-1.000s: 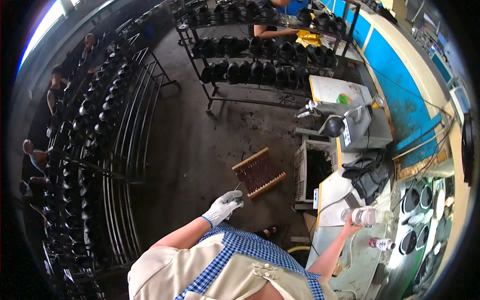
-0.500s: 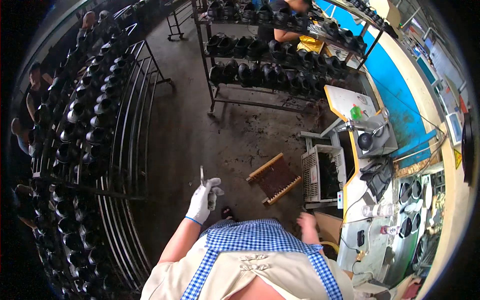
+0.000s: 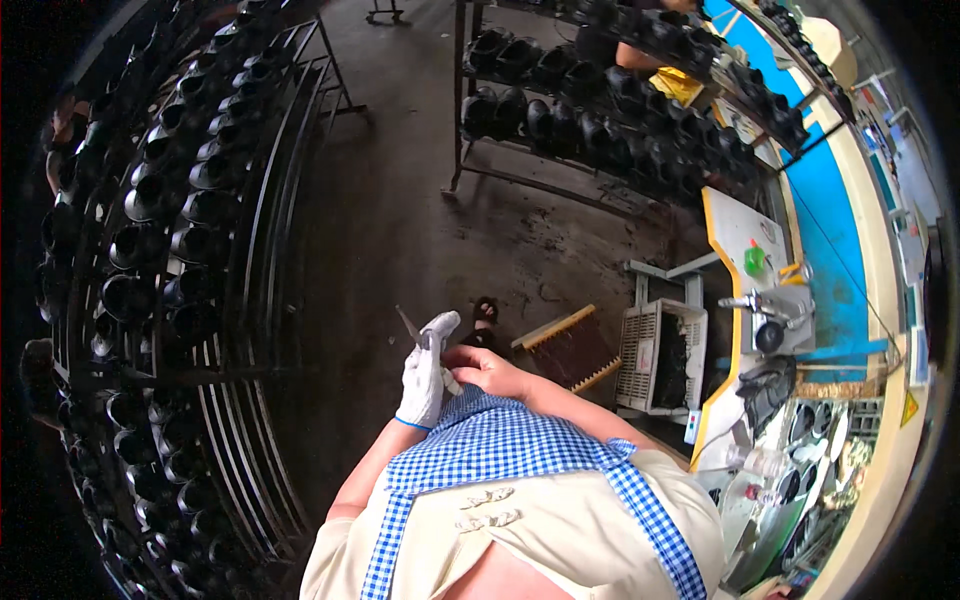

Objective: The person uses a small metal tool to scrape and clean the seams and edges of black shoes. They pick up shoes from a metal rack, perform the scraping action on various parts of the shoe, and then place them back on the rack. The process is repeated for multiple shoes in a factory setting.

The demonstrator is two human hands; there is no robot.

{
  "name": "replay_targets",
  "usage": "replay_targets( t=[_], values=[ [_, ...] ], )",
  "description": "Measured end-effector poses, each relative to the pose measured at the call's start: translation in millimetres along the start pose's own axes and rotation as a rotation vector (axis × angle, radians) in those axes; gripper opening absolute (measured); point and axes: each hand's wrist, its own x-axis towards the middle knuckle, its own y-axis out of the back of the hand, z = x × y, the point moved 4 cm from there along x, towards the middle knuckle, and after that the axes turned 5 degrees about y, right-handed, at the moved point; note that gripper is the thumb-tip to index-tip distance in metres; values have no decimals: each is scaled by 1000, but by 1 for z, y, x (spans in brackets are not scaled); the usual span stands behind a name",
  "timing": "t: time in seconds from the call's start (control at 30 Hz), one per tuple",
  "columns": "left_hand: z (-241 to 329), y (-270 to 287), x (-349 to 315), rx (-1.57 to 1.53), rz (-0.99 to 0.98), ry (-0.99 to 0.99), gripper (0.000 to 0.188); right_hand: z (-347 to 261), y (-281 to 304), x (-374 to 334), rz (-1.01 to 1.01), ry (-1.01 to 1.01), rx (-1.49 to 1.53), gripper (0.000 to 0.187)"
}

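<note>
A worker's left hand (image 3: 424, 380), in a white knit glove with a blue cuff edge, closes its fingers around a slender grey tool (image 3: 409, 327) above the lap, its long axis slanting up and leftward, tip pointing away from the body. The bare right hand (image 3: 485, 371) meets the glove, fingers curled; whether they grip anything cannot be told. Below lies a checked cloth apron (image 3: 500, 440); nearby, a slatted plastic crate (image 3: 639, 355) and rounded black shoes (image 3: 550, 70) on a metal rack (image 3: 540, 182).
</note>
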Motion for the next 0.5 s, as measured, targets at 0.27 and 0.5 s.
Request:
replay_targets(
  t=[0.27, 0.5],
  values=[
    [53, -34, 149, 37, -154, 217, 42, -90, 103, 89, -2, -104, 130, 30],
    [125, -69, 305, 275, -106, -74, 43, -167, 246, 127, 295, -15, 117, 15]
  ],
)
